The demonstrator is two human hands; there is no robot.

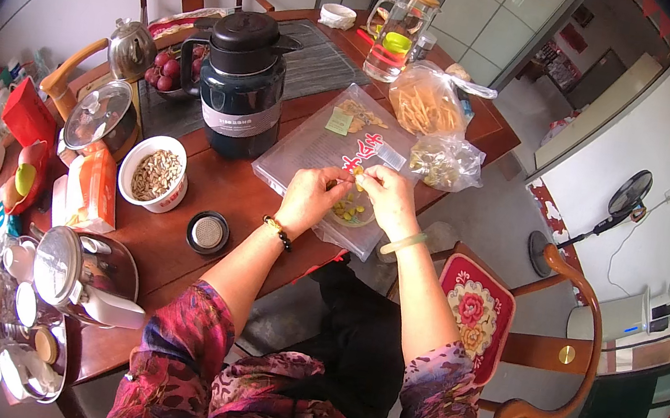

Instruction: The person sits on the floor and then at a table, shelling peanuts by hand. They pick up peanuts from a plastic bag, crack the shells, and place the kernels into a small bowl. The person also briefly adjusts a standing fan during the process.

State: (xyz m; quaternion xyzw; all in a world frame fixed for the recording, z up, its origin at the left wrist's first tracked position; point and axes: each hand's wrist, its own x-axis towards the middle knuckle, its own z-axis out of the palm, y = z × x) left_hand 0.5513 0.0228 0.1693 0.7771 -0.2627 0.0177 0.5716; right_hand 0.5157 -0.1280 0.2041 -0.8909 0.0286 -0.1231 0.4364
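My left hand [313, 196] and my right hand [388, 198] meet at the fingertips above a round clear dish [365, 218]. Between them they pinch a small yellow-orange piece [358, 171], too small to name surely. Small yellow-green pieces [348, 208] lie in the dish, below my hands. Beneath is a large clear plastic bag [304, 153] with red print and a green label, lying flat on the wooden table. Dried slices [363, 116] show at its far end. Beyond my right hand sit a knotted bag of orange-tan strips [426, 104] and a bag of greenish dried pieces [442, 163].
A dark vacuum jug [243, 89] stands left of the plastic bag. Nearer are a white tub of seeds [155, 176] and a round black lid [208, 233]. A glass pitcher [395, 39] stands at the back. Kettles and cups crowd the left; a wooden chair [544, 352] is at right.
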